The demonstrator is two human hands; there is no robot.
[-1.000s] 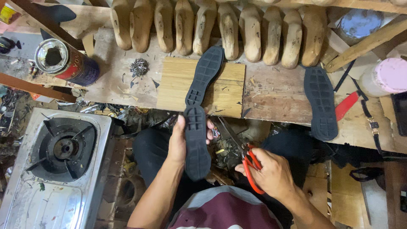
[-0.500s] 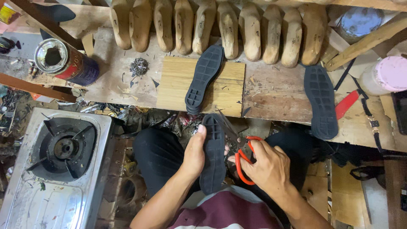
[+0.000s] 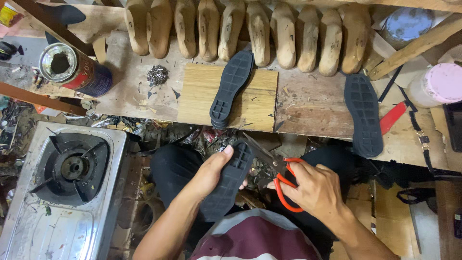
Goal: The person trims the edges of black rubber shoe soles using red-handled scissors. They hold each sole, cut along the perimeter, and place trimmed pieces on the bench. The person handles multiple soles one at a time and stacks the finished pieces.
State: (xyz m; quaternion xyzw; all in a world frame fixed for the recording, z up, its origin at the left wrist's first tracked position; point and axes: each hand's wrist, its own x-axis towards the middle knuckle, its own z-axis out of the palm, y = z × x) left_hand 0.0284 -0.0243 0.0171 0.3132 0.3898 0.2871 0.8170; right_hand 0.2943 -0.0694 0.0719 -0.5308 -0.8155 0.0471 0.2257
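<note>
My left hand grips a black rubber shoe sole over my lap, tread side up, toe pointing away from me. My right hand holds red-handled scissors, fingers through the loops, with the blades reaching the sole's right edge near the toe. Another black sole lies on a pale wooden board on the workbench, and a third sole lies further right on the bench.
A row of wooden shoe lasts lines the back of the bench. An open tin can lies at left, a gas burner below it. A pink-lidded jar and a red-handled tool sit at right.
The sole has been pulled down from the bench edge toward my lap and tilted. My right hand with the scissors has risen to the sole's edge.
</note>
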